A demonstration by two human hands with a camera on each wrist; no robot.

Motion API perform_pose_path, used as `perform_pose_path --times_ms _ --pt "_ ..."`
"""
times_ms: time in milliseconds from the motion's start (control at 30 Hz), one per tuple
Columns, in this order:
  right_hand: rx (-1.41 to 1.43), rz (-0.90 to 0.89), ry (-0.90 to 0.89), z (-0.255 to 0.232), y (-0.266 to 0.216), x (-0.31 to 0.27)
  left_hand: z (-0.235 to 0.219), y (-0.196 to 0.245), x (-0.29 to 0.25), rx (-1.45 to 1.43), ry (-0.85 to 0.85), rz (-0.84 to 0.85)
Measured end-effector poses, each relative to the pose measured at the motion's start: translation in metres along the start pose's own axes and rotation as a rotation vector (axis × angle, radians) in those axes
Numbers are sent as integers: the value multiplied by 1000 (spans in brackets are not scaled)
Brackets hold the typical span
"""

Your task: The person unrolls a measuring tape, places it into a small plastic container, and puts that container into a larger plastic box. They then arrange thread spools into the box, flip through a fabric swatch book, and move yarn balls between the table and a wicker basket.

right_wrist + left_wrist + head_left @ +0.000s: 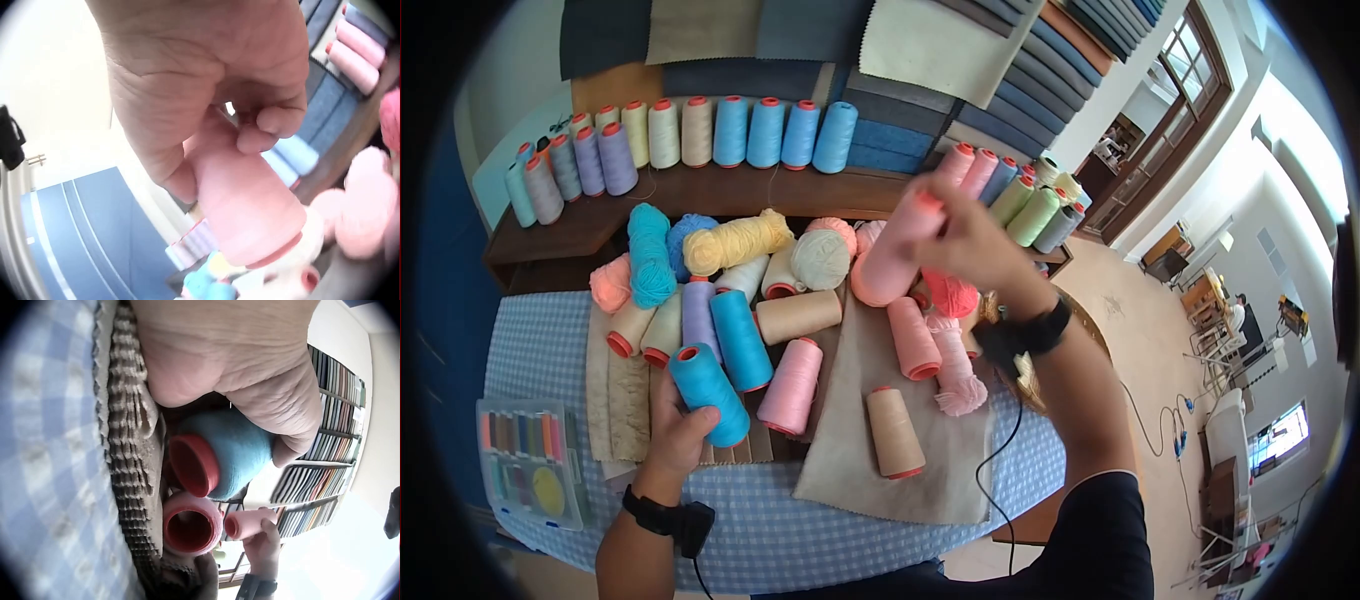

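Note:
My left hand grips a turquoise cone of thread at the front left of the table, its red core end tipped up. In the left wrist view the thumb curls over the side of this turquoise cone. My right hand holds a pink cone of thread by its narrow top, tilted, over the back of the pile. Thumb and fingers pinch that pink cone in the right wrist view. Beside the left hand lie a second blue cone and a light pink cone.
Yarn skeins, such as a yellow one, and more cones are heaped behind. A beige cone lies on grey cloth. Thread cones line the wooden shelf. A clear plastic case sits at the left on checked cloth.

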State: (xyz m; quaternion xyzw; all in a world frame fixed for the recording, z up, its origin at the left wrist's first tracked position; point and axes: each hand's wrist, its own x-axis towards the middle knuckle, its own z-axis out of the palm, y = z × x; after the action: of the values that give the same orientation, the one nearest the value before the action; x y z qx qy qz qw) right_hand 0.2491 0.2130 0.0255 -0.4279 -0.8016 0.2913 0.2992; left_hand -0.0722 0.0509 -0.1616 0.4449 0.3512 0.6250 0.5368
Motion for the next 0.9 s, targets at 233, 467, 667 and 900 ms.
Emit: perform_pose_path --times_ms 233,467,667,900 --pt "-593 -30 238 -64 63 104 0 2 0 4 14 0" --pt "-852 48 114 -73 112 155 -8 -2 -3 -41 -25 -103" --pt "-887 51 113 -68 126 163 -7 -2 -2 -21 -34 -105" --pt "-860 -237 354 -53 106 140 0 8 0 -33 -34 -88"
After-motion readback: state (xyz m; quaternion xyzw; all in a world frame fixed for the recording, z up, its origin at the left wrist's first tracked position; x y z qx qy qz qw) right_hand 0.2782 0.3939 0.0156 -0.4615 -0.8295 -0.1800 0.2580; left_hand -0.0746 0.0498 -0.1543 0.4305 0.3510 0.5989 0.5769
